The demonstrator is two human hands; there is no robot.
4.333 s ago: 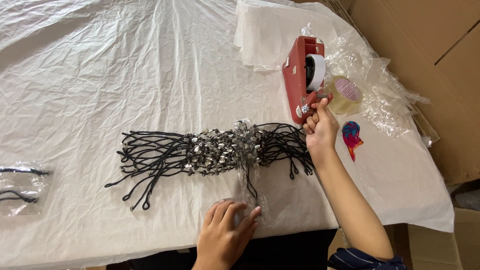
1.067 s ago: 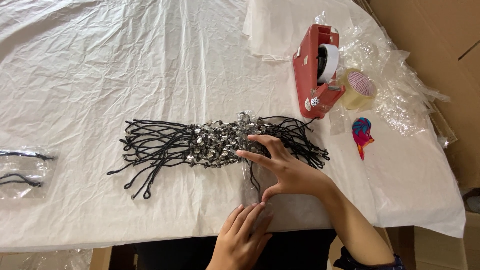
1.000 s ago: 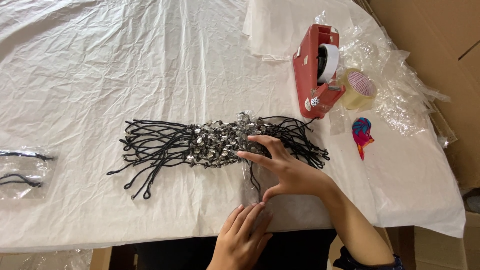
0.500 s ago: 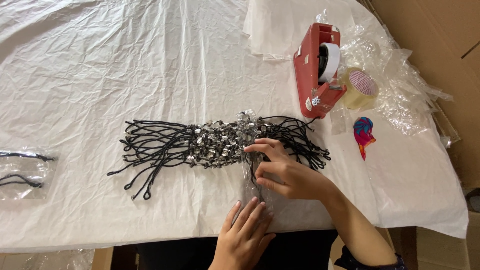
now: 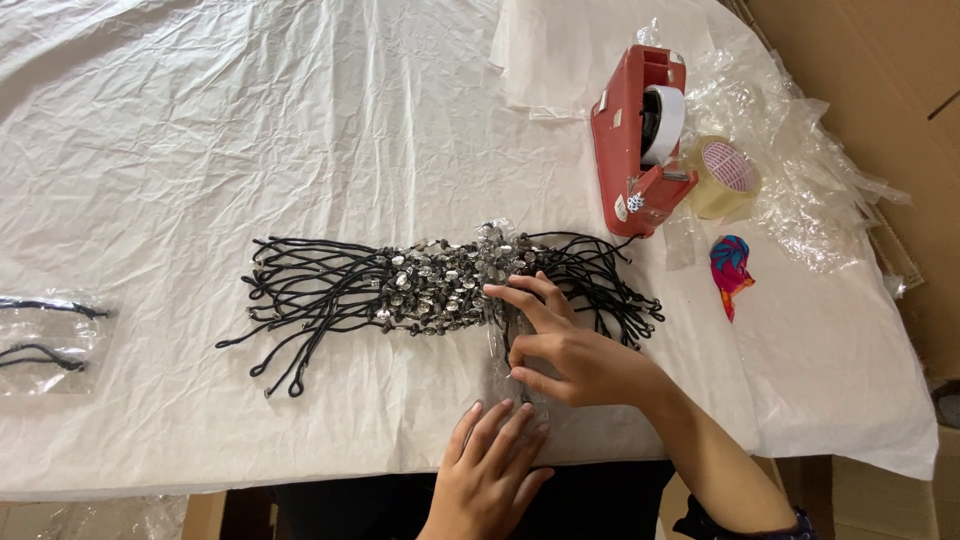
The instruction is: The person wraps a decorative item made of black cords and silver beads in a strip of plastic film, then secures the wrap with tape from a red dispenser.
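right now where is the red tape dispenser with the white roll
In the head view the red tape dispenser stands at the table's far right, beside the clear tape roll, beyond the black cord bundle.

My right hand covers part of the clear bag and some black cords, so what my fingers pinch is unclear. The picture's left edge cuts off the small bag; the bottom edge cuts my left hand at the wrist.

Packing workshop: tape dispenser, cartons
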